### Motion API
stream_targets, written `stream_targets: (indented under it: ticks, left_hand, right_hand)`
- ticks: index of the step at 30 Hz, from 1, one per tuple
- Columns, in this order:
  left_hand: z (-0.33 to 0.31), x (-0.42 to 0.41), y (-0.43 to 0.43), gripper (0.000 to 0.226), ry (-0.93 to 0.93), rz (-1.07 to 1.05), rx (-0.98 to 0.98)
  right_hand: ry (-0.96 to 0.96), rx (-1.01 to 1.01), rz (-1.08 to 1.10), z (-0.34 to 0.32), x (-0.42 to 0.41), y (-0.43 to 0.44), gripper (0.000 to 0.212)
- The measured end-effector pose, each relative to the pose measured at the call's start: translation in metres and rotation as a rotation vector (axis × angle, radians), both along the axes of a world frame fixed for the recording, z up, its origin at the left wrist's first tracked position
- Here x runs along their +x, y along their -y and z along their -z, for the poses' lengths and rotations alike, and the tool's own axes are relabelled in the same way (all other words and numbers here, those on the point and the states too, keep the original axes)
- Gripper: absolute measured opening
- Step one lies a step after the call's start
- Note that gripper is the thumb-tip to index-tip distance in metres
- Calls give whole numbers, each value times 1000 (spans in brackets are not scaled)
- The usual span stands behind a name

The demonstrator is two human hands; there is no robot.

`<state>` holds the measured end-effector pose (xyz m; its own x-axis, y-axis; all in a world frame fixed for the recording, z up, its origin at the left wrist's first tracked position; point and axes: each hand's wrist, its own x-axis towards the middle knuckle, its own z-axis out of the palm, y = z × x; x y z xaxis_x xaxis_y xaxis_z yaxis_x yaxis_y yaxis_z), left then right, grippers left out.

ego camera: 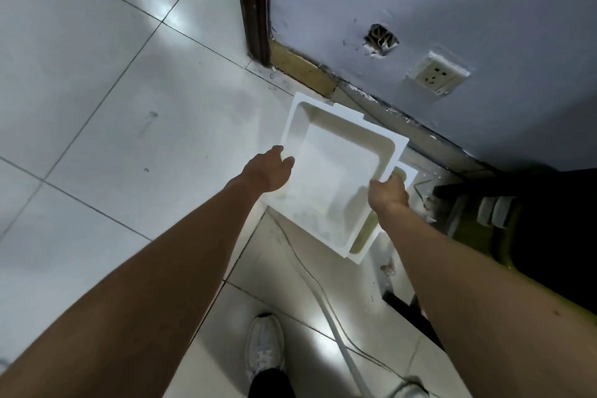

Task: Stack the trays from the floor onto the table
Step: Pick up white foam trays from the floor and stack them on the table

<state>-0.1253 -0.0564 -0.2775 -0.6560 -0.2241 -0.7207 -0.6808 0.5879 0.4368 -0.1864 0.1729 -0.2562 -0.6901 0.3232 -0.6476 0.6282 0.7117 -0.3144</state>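
Note:
A white rectangular tray (336, 171) sits tilted above the tiled floor near the wall. My left hand (266, 171) grips its left rim, fingers curled over the edge. My right hand (387, 192) holds its right rim. Under it lies a second white tray (365, 241), of which only the right and lower rim shows. The table is not in view.
A grey wall with a socket (441, 74) and a hole (381, 39) runs along the right. A dark door frame (255, 10) stands at the top. Dark furniture (533, 220) fills the right side. Cables (323, 287) trail over the floor by my shoes (265, 349).

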Motion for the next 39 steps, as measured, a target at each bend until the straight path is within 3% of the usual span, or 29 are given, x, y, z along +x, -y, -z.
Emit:
stream_targets:
  ticks: [12,25,34,39]
  left_hand:
    - [-118,-8,22,60,-9,6,-134]
    - [-305,30,-13,67,-90,-141,-124]
    - [-464,43,-13,70,-193,-150,-170]
    - [-535,49,-34,63,-270,-202,-137]
  right_hand:
    - [-3,-4,-1,-119,-13,0,47]
    - [-78,32,-222,-320,13,-13,40]
    - [-184,-60,-292,-478,24,-40,41]
    - [-270,-136,-304,-555,25,-63,22]
